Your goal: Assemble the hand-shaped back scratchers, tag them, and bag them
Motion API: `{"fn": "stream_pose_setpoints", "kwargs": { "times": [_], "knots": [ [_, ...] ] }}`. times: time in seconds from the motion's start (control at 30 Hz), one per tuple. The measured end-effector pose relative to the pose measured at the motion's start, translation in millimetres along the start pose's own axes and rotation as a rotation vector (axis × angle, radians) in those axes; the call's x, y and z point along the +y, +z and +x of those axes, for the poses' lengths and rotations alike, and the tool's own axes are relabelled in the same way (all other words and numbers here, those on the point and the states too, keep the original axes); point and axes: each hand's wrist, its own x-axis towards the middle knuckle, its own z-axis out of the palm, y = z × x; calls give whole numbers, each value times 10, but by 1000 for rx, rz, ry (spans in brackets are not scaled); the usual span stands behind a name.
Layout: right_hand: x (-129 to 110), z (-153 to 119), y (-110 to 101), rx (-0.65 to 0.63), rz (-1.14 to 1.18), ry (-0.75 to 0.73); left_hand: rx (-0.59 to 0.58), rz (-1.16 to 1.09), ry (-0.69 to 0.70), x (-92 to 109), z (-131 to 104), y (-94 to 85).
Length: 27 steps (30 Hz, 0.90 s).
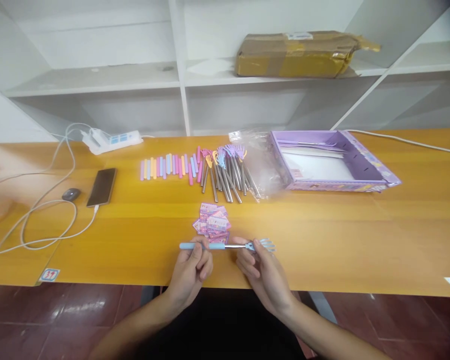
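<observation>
Left hand [190, 267] and right hand [261, 272], lower centre, fingers nearly closed round the grip [216, 246] and claw [268, 245] of the blue scratcher [234, 246], which a slack pinch could let slip onto the cards [213, 222] just above.

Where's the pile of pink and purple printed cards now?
Head view, just below centre: the pink and purple printed cards lie on the yellow wooden table, just beyond the left hand.
</observation>
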Motion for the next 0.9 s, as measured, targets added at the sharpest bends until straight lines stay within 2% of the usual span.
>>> {"fn": "stream_pose_setpoints", "kwargs": {
  "times": [0.07, 0.13, 0.23, 0.3, 0.37, 0.43, 0.6, 0.77, 0.9],
  "knots": [
    [-142, 21, -79, 60, 10, -36, 67, -21, 34, 141, 24, -40],
    [-379, 46, -251, 132, 32, -87, 155, -40, 136, 395, 45, -177],
    [-866, 61, -656, 246, 84, -192, 301, -97, 372, 923, 35, -509],
    [-1180, 50, -934, 379, 107, -321, 389, -162, 505, 1253, 0, -716],
    [-1399, 27, -1142, 450, 108, -355, 422, -178, 538, 1462, -41, -839],
    [-1498, 5, -1254, 449, 116, -342, 421, -169, 527, 1521, -71, -865],
    [-1443, 8, -1314, 402, 113, -422, 407, -167, 498, 1375, -85, -805],
    [-1391, 77, -1393, 431, 75, -495, 444, -147, 547, 1370, -85, -932],
    [-1376, 128, -1435, 441, 61, -551, 429, -146, 544, 1360, -80, -1018]
  ]
}}
